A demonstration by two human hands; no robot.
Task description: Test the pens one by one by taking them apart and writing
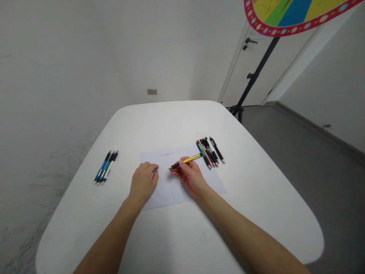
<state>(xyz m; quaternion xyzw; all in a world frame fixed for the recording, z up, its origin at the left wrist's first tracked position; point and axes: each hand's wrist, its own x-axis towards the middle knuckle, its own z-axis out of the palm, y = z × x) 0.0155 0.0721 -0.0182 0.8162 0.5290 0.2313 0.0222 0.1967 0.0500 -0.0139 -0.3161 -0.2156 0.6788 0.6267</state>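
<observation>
A yellow and black pen [189, 158] is held in my right hand [191, 176], its tip pointing left just above or on a white sheet of paper [168, 192]. My left hand [144, 180] rests at the sheet's left side with curled fingers, thumb and forefinger close together; anything between them is too small to make out. Faint small print shows near the sheet's top edge. Several pens [209, 152], black, green and pink, lie side by side at the sheet's upper right.
On the left of the white table [171, 121] lies another group of pens [106, 167], blue, green and white with black grips. Beyond the table's back right edge stands a black tripod [251, 80] under a colourful wheel [285, 17], in front of a door.
</observation>
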